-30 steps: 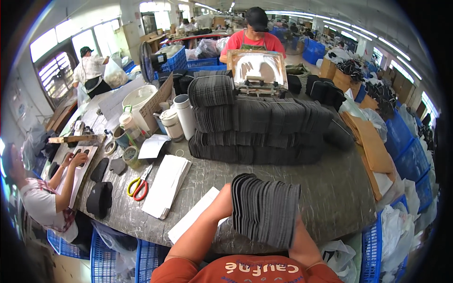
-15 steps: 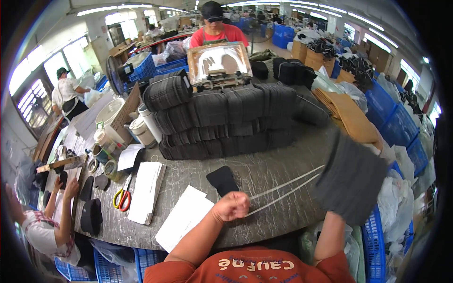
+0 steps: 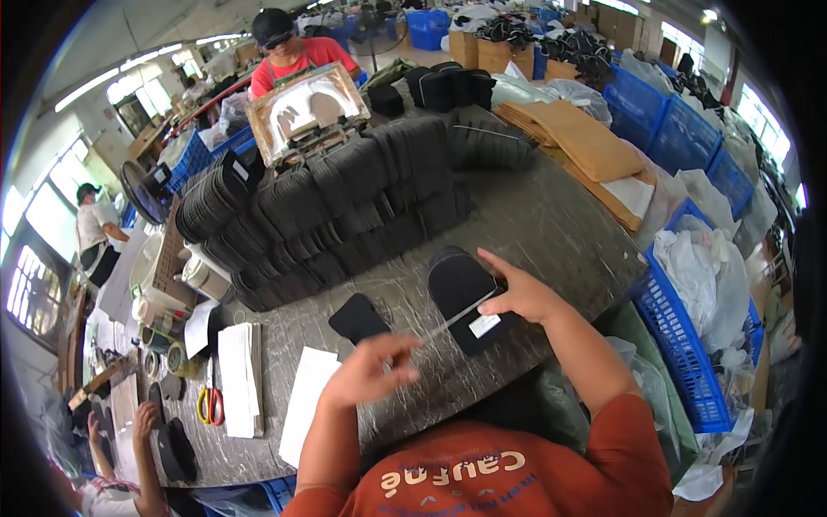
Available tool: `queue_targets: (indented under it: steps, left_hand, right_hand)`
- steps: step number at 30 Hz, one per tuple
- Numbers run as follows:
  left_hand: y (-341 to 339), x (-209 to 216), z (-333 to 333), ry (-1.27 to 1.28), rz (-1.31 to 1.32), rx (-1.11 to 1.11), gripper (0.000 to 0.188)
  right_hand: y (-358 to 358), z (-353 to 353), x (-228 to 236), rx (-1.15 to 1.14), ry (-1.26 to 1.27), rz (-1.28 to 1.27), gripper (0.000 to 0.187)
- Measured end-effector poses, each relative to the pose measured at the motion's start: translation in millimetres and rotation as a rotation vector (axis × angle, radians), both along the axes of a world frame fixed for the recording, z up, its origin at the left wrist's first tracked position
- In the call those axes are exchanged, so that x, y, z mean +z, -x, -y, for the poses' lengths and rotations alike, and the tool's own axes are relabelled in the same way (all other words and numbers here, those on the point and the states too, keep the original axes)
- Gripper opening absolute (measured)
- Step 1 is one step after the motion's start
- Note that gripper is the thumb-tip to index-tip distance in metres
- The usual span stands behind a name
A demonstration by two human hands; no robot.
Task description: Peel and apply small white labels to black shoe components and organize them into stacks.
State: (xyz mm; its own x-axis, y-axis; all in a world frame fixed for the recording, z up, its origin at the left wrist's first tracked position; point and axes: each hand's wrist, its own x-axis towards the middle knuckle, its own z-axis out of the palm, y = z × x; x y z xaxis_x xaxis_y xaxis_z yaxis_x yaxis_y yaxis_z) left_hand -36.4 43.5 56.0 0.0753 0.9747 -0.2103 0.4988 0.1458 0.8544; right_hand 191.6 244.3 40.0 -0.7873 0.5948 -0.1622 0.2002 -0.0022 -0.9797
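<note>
A stack of black, round-ended fabric pads (image 3: 461, 284) stands on the table in front of me, with a small white label (image 3: 484, 326) on its near part. My right hand (image 3: 527, 291) grips its right side, thumb and forefinger spread along it. A pale narrow band (image 3: 461, 317) crosses the stack and stretches left toward my left hand (image 3: 376, 369). That hand is raised over the table, its fingers bent and smeared by motion, so their hold on the band is unclear. Just beyond it lies a single black pad (image 3: 358, 317).
Rows of piled black pads (image 3: 336, 202) fill the far table. White sheets (image 3: 241, 379) and scissors (image 3: 210, 405) lie left. Brown paper packages (image 3: 586, 142) are far right; a blue basket (image 3: 689, 336) stands right. One person works opposite, another's hands (image 3: 142, 422) at lower left.
The stack has come down from the raised right hand onto the table, turned with its label showing. My left hand has shifted left and its fist has loosened. The whole view has swung right.
</note>
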Motion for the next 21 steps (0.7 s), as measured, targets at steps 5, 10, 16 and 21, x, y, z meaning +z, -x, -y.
queue_targets:
  steps: [5, 10, 16, 21]
  left_hand:
    - [-4, -38, 23, -0.354, 0.159, 0.036, 0.039]
    - [7, -53, -23, -0.239, 0.242, 0.568, 0.032]
    - [-19, -59, -73, -0.074, 0.12, 0.212, 0.058]
    - [-30, -82, -79, -0.181, 0.133, 0.176, 0.067]
  right_hand:
    - [-2, 18, 29, 0.126, -0.176, 0.021, 0.108]
    - [-2, 9, 32, 0.54, -0.97, 0.283, 0.104]
    - [-20, 23, 12, 0.199, -1.373, 0.388, 0.079]
    - [-30, 84, -72, -0.56, 0.087, -0.453, 0.078]
